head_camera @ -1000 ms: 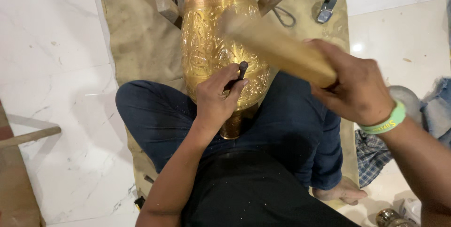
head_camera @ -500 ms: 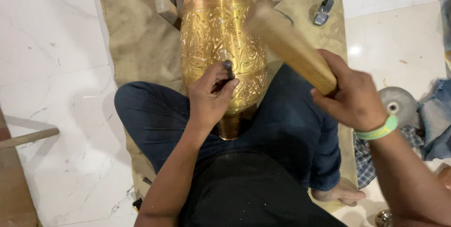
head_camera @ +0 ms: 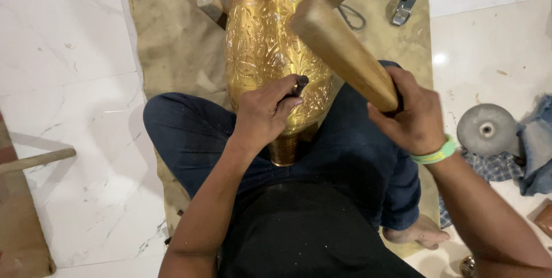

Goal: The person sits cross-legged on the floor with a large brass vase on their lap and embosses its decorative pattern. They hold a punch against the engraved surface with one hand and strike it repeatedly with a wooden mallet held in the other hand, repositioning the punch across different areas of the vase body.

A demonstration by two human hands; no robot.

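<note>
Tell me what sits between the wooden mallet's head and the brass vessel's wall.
In the head view, the dark chisel, pinched in the left hand, stands against the vessel; the wooden mallet, gripped by the right hand, hangs above it.

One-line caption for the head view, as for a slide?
Left hand sets a punch on an engraved brass vase; right hand raises a wooden mallet.

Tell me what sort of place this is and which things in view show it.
Probably a metal craft workshop set up on a floor. A large engraved brass vase lies on a brown mat over white marble; the left hand holds a dark chisel on it, and the right hand grips a wooden mallet.
</note>
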